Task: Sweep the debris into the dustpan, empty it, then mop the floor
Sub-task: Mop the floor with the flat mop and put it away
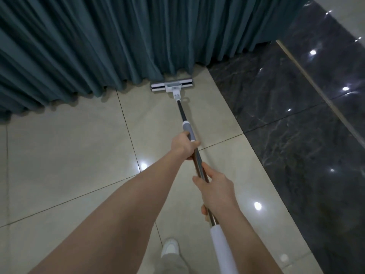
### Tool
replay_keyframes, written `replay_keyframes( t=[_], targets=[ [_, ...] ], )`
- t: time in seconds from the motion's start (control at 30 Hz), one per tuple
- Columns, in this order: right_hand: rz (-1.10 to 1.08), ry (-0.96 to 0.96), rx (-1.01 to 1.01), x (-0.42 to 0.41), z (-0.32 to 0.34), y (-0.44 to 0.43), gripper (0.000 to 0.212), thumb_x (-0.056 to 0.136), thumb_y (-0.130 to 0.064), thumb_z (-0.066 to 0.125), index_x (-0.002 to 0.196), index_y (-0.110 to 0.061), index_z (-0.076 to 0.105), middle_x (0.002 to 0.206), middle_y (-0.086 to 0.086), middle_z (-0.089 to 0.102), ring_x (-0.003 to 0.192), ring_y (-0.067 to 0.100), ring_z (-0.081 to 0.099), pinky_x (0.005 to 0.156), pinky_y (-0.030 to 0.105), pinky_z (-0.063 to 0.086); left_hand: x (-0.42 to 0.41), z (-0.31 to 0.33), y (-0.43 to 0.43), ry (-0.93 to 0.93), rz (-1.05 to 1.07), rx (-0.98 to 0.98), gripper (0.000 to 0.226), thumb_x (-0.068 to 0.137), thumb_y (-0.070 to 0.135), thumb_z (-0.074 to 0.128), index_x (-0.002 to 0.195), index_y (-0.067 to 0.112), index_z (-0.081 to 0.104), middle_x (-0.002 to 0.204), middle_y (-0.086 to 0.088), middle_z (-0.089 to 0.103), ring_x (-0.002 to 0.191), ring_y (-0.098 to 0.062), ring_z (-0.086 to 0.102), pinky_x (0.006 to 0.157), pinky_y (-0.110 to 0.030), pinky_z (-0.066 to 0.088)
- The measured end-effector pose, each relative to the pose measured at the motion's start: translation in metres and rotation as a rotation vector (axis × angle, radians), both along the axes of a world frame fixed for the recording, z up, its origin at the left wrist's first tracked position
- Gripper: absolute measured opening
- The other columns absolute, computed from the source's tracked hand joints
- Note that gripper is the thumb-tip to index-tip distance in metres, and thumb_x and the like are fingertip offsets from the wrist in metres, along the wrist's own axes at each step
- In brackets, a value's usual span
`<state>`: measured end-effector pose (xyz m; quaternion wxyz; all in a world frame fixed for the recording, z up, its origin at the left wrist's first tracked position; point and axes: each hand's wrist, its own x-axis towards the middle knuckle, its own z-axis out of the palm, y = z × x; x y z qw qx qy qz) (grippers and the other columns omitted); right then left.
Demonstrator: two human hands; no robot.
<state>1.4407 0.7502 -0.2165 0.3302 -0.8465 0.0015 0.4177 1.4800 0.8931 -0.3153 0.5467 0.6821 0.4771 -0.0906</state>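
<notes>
A flat mop (171,87) with a white and grey head lies on the beige tiled floor (69,151), its head close against the foot of the teal curtain. Its metal pole (182,111) runs back toward me and ends in a white grip. My left hand (183,145) grips the pole just below the grey sleeve. Farther down the same pole, above the white grip, my right hand (214,191) holds it. No debris or dustpan is in view.
A pleated teal curtain (118,40) hangs across the far side, reaching the floor. Glossy dark marble flooring (292,123) borders the beige tiles on the right, with a pale strip (316,89) crossing it. My white shoe (170,248) shows below the arms.
</notes>
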Motion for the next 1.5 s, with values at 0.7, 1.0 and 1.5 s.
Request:
replay_keyframes(
  t=[0.7,1.0,1.5],
  targets=[
    [0.114,0.002,-0.139,-0.187,0.071,-0.235,0.055,0.093,-0.034,0.053,0.143,-0.048,0.034,0.103,-0.002,0.067,0.093,0.019,0.065,0.084,0.027,0.053,-0.180,0.061,-0.248,0.079,-0.174,0.031,0.049,0.086,0.024,0.064,0.129,0.010,0.048,0.109,-0.013,0.058,0.088,-0.032,0.064,0.064,-0.042,0.059],
    [-0.008,0.005,0.002,-0.108,0.052,-0.170,0.041,0.094,-0.026,0.050,0.129,-0.048,0.049,0.079,-0.004,0.056,0.050,0.023,0.059,0.049,0.035,0.058,-0.096,0.044,-0.178,0.060,-0.148,0.072,0.055,0.083,0.026,0.070,0.132,0.008,0.051,0.106,-0.015,0.062,0.081,-0.032,0.068,0.060,-0.042,0.060],
    [-0.077,-0.067,0.018,0.140,-0.020,0.004,0.026,0.092,-0.025,0.052,0.115,-0.035,0.058,0.082,0.000,0.057,0.038,0.027,0.061,0.044,0.029,0.053,0.160,0.004,-0.010,0.017,-0.172,0.121,0.042,0.087,0.022,0.068,0.123,0.007,0.054,0.099,-0.016,0.061,0.076,-0.031,0.064,0.057,-0.038,0.056]
  ],
)
